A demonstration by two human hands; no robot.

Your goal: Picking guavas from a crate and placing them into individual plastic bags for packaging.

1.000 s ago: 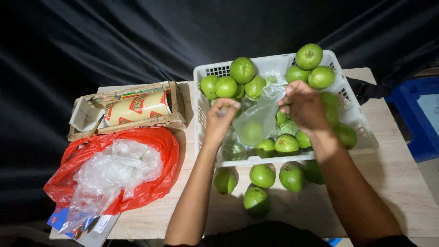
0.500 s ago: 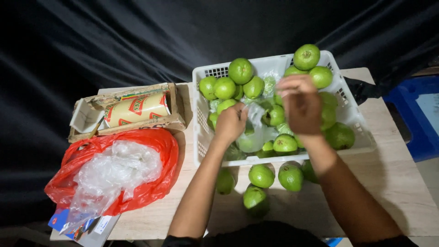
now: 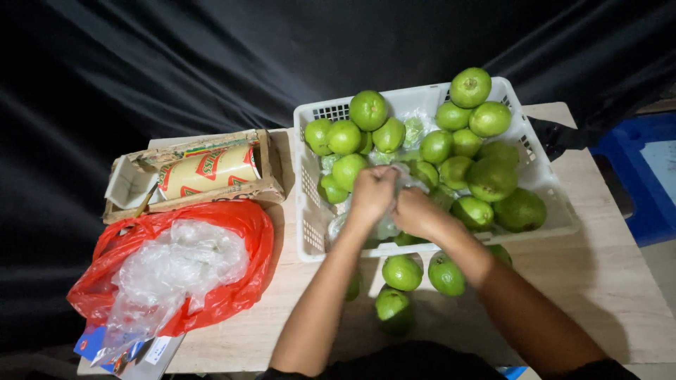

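Both hands have drawn together since the earlier frame. Left hand (image 3: 372, 191) and right hand (image 3: 417, 213) pinch a clear plastic bag (image 3: 394, 176) with closed fingers, inside the white basket (image 3: 310, 232) at its 6 o'clock. The thin film could tear, and heaped green fruit (image 3: 491, 179) could roll out.

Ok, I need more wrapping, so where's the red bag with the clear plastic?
In the head view, the red bag lies at the table's left end, just in front of the cardboard box and left of the white basket, clear plastic bunched inside.
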